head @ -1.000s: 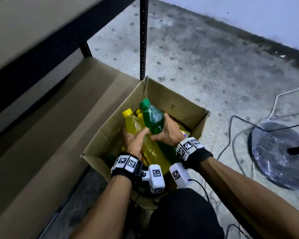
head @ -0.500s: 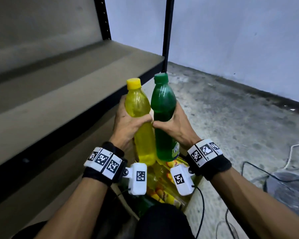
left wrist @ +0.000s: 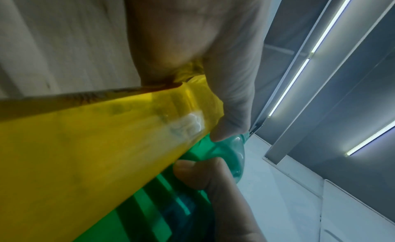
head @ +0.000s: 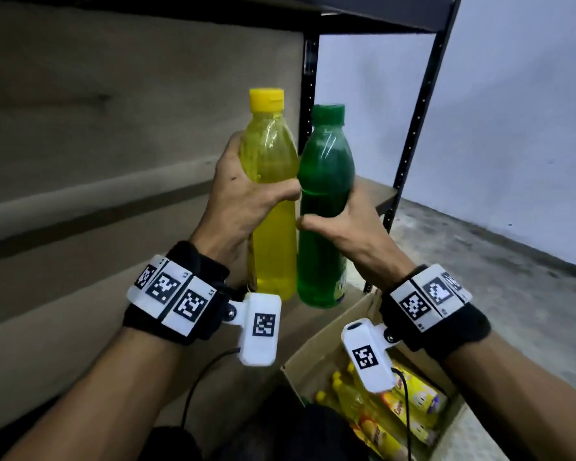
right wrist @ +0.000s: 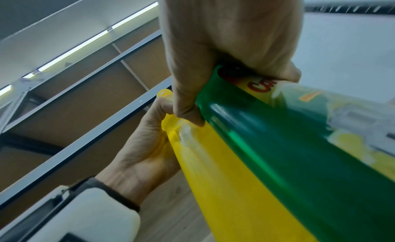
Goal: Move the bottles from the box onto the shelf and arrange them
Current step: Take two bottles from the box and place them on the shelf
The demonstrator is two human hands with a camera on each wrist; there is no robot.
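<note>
My left hand [head: 243, 197] grips a yellow bottle [head: 273, 181] with a yellow cap around its middle. Beside it, touching, my right hand [head: 343, 224] grips a green bottle [head: 326, 201] with a green cap. Both bottles stand upright in the air in front of the shelf board [head: 90, 207]. The cardboard box [head: 313, 357] sits low at the right with several yellow bottles [head: 373, 414] lying in it. In the left wrist view my left hand [left wrist: 215, 86] wraps the yellow bottle [left wrist: 96, 152]. In the right wrist view my right hand [right wrist: 213, 86] wraps the green bottle [right wrist: 288, 152].
Black metal uprights [head: 413, 128] and an upper shelf [head: 363, 11] frame the shelving. A pale wall [head: 519, 128] and concrete floor [head: 512, 294] lie to the right. A black cable [head: 197, 384] hangs from my left wrist camera.
Both hands have lifted the two bottles out of the box and up to shelf height. The view has swung from the floor up to the shelf.
</note>
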